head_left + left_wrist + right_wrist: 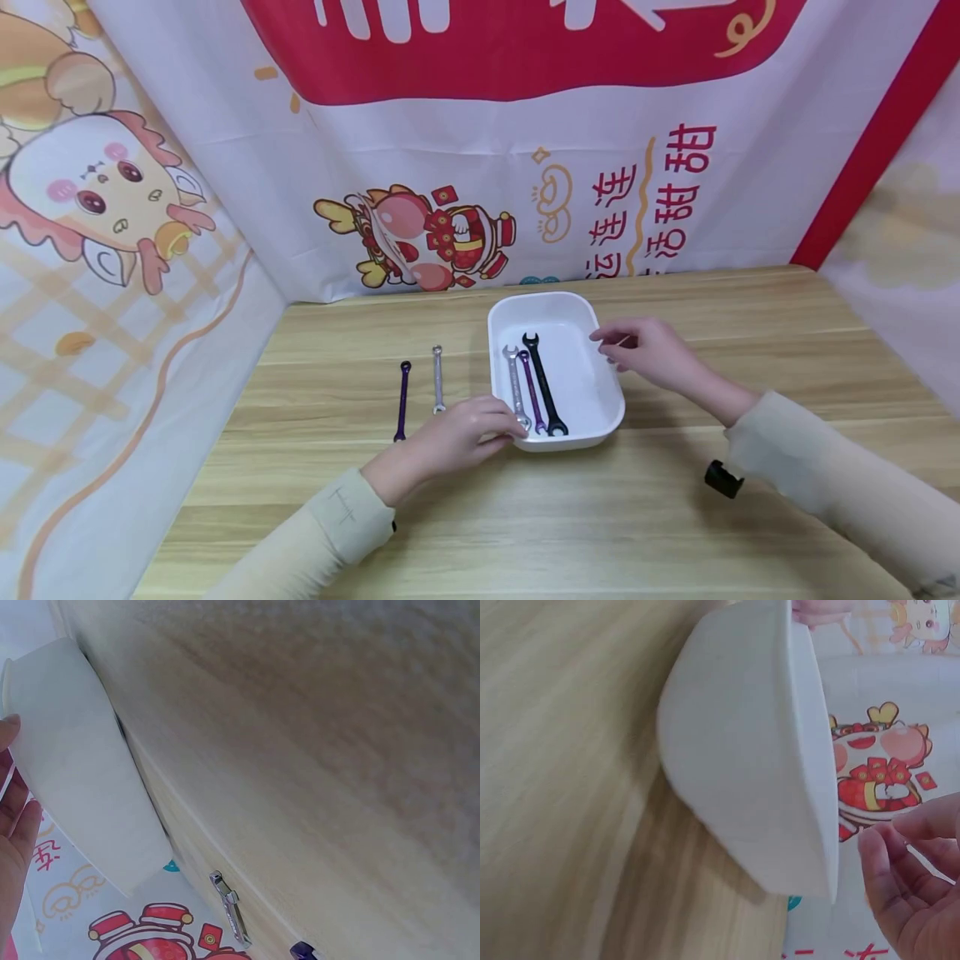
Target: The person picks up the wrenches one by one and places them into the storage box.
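A white plastic tray (592, 408) stands on the table. Inside its left half lie a silver wrench (515, 383), a purple wrench (532, 392) and a black wrench (545, 383), side by side. My left hand (468, 429) is at the near left corner of the tray, pinching the rim, with its index fingertip right by the lower end of the silver wrench. In the left wrist view its thumb (9, 731) overlaps the outer wall. My right hand (648, 354) hovers beside the right rim, its fingers loosely bent and holding nothing; the right wrist view shows a gap to the tray.
Left of the tray, a small silver wrench (438, 379) and a dark purple wrench (403, 400) lie on the wooden table (600, 517). A printed cloth (420, 133) hangs along the back and sides. A small black piece (723, 479) shows below the right sleeve.
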`<state>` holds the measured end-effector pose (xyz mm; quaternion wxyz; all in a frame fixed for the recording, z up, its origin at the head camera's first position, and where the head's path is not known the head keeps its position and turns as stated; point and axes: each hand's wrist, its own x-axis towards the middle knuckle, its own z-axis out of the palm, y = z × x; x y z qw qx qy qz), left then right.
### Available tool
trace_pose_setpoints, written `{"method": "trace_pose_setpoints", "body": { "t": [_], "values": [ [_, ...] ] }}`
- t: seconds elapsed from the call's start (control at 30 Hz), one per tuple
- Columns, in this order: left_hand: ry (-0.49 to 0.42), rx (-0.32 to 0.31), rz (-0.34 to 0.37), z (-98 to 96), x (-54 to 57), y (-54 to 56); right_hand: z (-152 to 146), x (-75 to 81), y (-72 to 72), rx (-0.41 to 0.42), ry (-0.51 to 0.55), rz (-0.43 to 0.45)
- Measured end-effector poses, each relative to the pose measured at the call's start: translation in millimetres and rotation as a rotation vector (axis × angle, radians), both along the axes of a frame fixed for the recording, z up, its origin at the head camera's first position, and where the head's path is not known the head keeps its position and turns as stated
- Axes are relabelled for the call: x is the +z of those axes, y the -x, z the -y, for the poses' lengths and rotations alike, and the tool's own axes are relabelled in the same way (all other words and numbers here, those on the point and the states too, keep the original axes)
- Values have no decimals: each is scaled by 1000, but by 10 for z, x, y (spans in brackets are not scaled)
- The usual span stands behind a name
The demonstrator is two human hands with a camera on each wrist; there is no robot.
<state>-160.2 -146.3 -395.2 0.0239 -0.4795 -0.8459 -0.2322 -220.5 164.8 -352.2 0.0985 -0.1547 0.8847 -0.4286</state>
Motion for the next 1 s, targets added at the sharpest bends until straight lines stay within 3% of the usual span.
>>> {"method": "trace_pose_setpoints", "body": {
  "t": [0.23, 0.43, 0.63, 0.77, 0.87, 1.0],
  "values": [
    [-3, -4, -16, 2, 13, -8, -153, -144, -100, 24, -14, -193],
    [8, -11, -53, 3, 18, -10, -253, -345, -228, 107, -2, -390],
    [2, -4, -73, 12, 48, -26, -326, -482, -319, 306, -76, -627],
    [-20, -1, -74, 27, 69, -33, -375, -545, -338, 459, -65, -804],
    [-32, 4, -89, 55, 84, -31, -402, -564, -376, 530, -72, -831],
    [-58, 18, -109, 102, 114, -21, -414, -573, -417, 547, -95, -832]
  ]
}}
